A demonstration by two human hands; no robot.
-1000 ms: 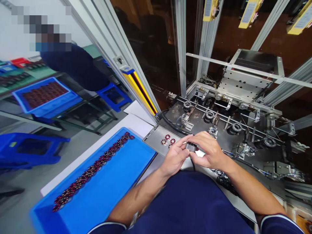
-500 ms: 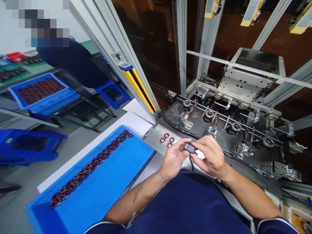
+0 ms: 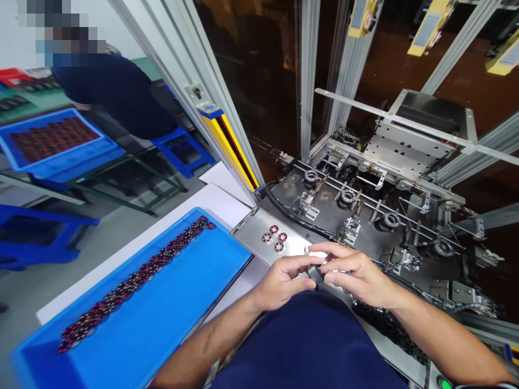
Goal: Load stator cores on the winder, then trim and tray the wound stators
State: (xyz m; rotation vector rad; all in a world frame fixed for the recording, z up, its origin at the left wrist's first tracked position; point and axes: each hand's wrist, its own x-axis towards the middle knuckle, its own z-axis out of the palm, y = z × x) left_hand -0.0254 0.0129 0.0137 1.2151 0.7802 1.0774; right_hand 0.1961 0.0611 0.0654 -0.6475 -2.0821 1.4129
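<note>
Close in front of my body, a dark grey round part (image 3: pixel 314 273) is held up between both hands and seen partly edge-on. The thumb and fingers of my left hand (image 3: pixel 281 278) are closed on its left side. On the other side, my right hand (image 3: pixel 359 273) has its fingertips against the part, with the index finger reaching across its top. My fingers cover much of the part, so its exact kind cannot be made out. Just beyond my left hand, several small red-and-black wheel-like discs (image 3: pixel 283 237) lie on a metal plate (image 3: pixel 251 229).
At left is a blue tray (image 3: pixel 203 292) with a long row of similar discs (image 3: pixel 138 278). Ahead, a machine bed (image 3: pixel 328 205) carries several ring fixtures (image 3: pixel 347 197). A yellow safety strip (image 3: pixel 231 151) lines the post. A co-worker (image 3: pixel 109 94) sits at far left.
Both hands have come lower and nearer my body with the grey part, which has been tilted. My right fingers have straightened across it. The view has shifted slightly.
</note>
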